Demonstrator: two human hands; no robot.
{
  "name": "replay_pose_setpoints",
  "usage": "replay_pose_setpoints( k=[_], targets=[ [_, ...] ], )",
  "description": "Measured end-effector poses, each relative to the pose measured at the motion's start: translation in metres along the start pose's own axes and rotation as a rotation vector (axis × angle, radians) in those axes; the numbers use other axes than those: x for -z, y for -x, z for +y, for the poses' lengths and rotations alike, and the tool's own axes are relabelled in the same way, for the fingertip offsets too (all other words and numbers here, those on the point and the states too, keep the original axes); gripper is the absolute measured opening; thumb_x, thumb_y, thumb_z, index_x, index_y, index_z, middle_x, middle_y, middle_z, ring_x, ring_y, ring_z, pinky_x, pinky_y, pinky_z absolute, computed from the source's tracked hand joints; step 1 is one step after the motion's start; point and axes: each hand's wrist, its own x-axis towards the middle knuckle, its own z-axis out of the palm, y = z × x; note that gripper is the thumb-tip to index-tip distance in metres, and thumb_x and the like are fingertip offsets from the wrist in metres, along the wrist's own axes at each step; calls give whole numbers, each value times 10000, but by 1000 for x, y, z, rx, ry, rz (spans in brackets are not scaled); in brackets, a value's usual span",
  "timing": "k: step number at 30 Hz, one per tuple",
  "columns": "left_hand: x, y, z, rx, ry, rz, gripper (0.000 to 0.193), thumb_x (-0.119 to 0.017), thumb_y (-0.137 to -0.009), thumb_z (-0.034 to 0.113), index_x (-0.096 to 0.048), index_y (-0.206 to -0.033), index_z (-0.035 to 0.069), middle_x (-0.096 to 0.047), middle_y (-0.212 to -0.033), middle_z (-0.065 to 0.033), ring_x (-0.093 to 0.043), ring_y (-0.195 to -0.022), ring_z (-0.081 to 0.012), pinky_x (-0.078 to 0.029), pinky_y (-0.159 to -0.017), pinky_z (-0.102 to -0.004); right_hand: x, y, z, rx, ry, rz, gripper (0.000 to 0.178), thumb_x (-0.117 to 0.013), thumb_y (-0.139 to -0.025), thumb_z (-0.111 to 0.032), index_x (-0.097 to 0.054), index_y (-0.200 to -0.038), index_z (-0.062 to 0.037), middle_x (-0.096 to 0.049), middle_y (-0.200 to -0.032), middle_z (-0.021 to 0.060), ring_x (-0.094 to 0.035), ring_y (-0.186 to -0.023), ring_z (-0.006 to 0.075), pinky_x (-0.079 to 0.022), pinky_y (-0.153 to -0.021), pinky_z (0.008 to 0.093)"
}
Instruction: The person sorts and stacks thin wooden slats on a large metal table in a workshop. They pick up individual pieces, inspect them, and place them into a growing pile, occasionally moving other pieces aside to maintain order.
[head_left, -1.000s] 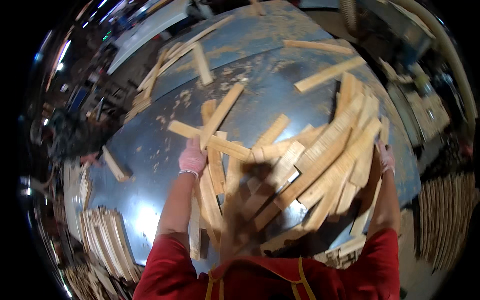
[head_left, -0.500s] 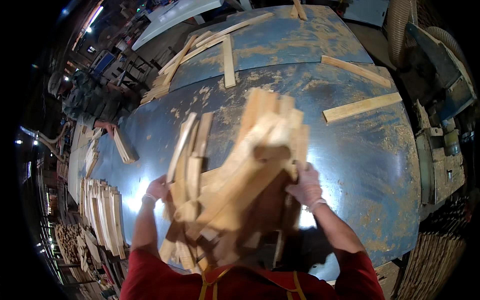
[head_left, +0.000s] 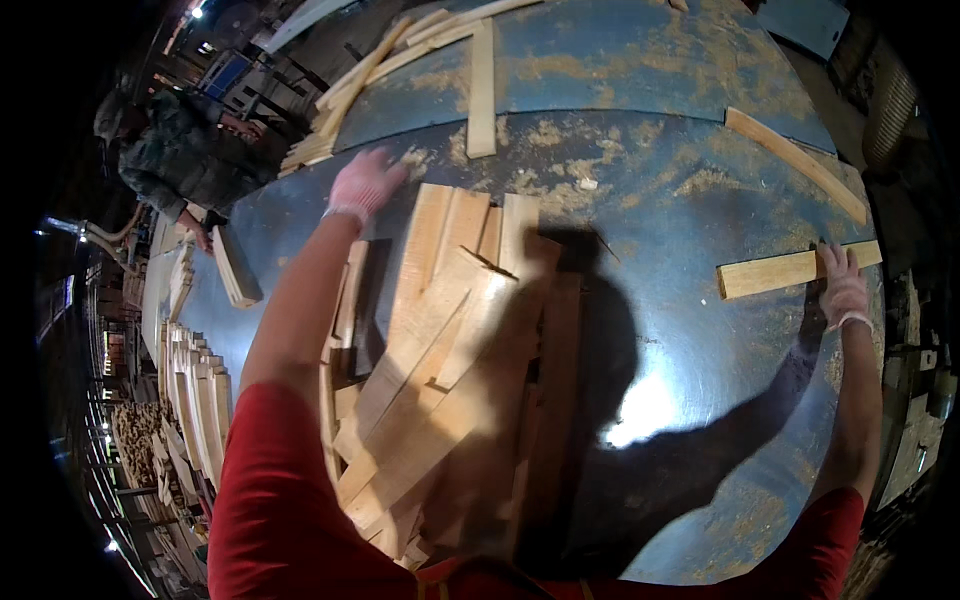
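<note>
In a whitish glove, my left hand (head_left: 368, 183) reaches over the far left part of the blue metal table (head_left: 690, 370). Its fingers are stretched out, slightly blurred, with nothing in them. My right hand (head_left: 845, 288), gloved too, is at the right side, its fingers over a pale wooden slat (head_left: 765, 274) lying flat there. Between my arms a loose heap of wooden slats (head_left: 440, 350) lies crisscrossed, some pointing away from me, others slanted. My shadow covers the heap's right part.
Another slat (head_left: 795, 165) lies beyond the right one. A lone slat (head_left: 482, 90) and several long strips (head_left: 360, 100) lie at the far left. A co-worker (head_left: 180, 150) at the left edge holds a short bundle of slats (head_left: 235, 265). Stacked slats (head_left: 195, 390) stand nearer. Sawdust (head_left: 570, 185) is scattered about.
Both hands have left the heap of slats, which now rests on the table. My left hand went forward; my right went out to the slat at the right. The view has shifted.
</note>
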Motion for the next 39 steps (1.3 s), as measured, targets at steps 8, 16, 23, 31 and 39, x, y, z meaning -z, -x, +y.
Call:
replay_pose_setpoints(
  k=[8, 16, 23, 31, 39],
  targets=[
    [-76, -125, 94, -130, 176, -161, 828, -818, -832, 548, -579, -1418, 14, -767, -1141, -234, -742, -1064, -387, -569, -906, -467, 8, -92, 19, 43, -130, -31, 781, -727, -845, -68, -466, -1576, -150, -537, -1534, 148, -446, -1463, 413, -349, -1245, 453],
    [-25, -73, -6, 162, 1204, -419, 583, -564, -841, 61, -564, -1424, 47, -678, -972, -106, -705, -770, -223, -599, -587, -357, 18, -90, -14, 95, -433, 94, 679, -698, -787, -127, -575, -1448, -35, -588, -1454, 249, -539, -1354, 460, -444, -1141, 464],
    [24, 20, -101, 193, 1435, -365, 691, -902, -836, 208, -620, -1420, -33, -753, -1199, -64, -709, -1068, -162, -572, -967, -315, -22, -108, 80, -398, -268, 12, 548, -661, -910, -97, -550, -1438, -1, -690, -1242, 310, -662, -1170, 469, -554, -964, 515],
    [76, 227, -186, 335, 1451, -205, 570, -781, -885, 115, -636, -1416, -30, -724, -1292, -103, -678, -1165, -206, -509, -1081, -334, 3, 193, 18, -28, -594, -142, 758, -756, -850, -112, -460, -1544, -41, -656, -1288, 192, -638, -1193, 348, -547, -970, 449],
    [96, 463, -311, 445, 1691, -31, 735, -918, -804, 267, -634, -1424, -9, -740, -1265, -102, -689, -1132, -211, -525, -1057, -344, 99, 426, -89, 60, -818, -360, 863, -776, -861, -284, -373, -1579, -26, -630, -1356, 149, -640, -1155, 347, -523, -963, 422]
  ],
)
